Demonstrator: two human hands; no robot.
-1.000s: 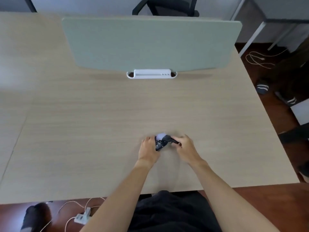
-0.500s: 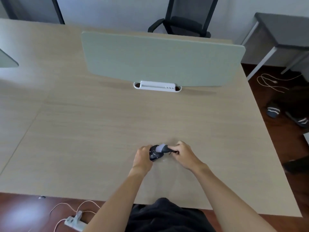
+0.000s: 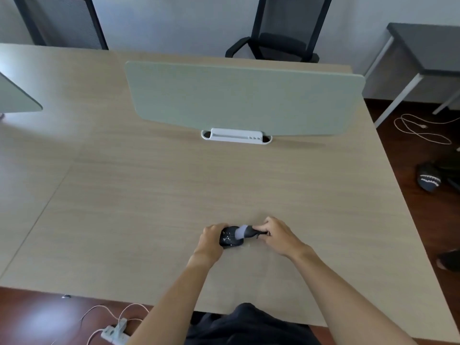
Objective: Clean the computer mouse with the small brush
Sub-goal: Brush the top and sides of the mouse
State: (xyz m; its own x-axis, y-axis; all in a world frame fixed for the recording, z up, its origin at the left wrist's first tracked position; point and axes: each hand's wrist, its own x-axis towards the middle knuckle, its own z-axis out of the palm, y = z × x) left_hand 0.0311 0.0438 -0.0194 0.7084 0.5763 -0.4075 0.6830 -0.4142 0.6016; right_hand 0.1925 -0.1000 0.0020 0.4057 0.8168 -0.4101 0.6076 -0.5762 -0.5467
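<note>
A black computer mouse (image 3: 230, 238) speckled with pale dust lies on the wooden desk (image 3: 154, 195) near its front edge. My left hand (image 3: 210, 241) grips the mouse from its left side. My right hand (image 3: 276, 235) pinches the dark handle of a small brush (image 3: 246, 232). The brush's grey bristles rest on the mouse's top right part. The left side of the mouse is hidden behind my left fingers.
A pale green divider panel (image 3: 244, 98) stands across the desk's middle on a white foot (image 3: 236, 137). Office chairs (image 3: 278, 33) stand behind the desk. A grey side table (image 3: 428, 53), cables and slippers (image 3: 428, 180) are at the right, a power strip (image 3: 114, 333) on the floor.
The camera view has tilted up, showing more of the chairs. The brush bristles have slid from the mouse's far end onto its top. Both hands keep their holds.
</note>
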